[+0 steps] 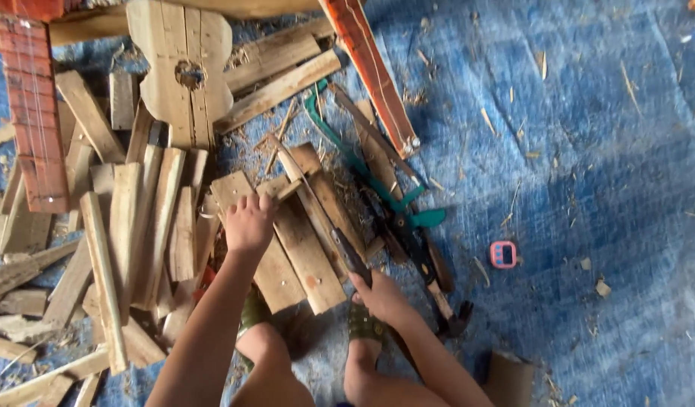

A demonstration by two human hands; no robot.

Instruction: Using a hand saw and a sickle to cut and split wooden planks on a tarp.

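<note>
A person crouches on a blue tarp [589, 151] strewn with wood chips, both bare hands on the work in front of the knees. The left hand [248, 224] presses flat, fingers spread, on the near end of a wooden plank [272, 249] that lies slanting from 11 o'clock to 5 o'clock; its grip is wide, holding nothing, only bearing down on the board. The right hand [377, 294] has its grip closed around the dark handle of a long knife [317, 211], whose pale curved blade runs up toward 11 o'clock and rests across the top of the planks, just beyond the left hand's fingertips. At 9 o'clock lies a heap of split wooden slats [128, 226]. At 12 o'clock sits a guitar-shaped wooden cutout [183, 68] with a round hole. An orange-red wooden neck piece [34, 113] lies at 10 o'clock, and another orange strip [370, 71] slants down from 12 o'clock. A green-handled saw [370, 177] lies just right of the knife, and a small pink object [503, 255] sits on the tarp at 3 o'clock.
</note>
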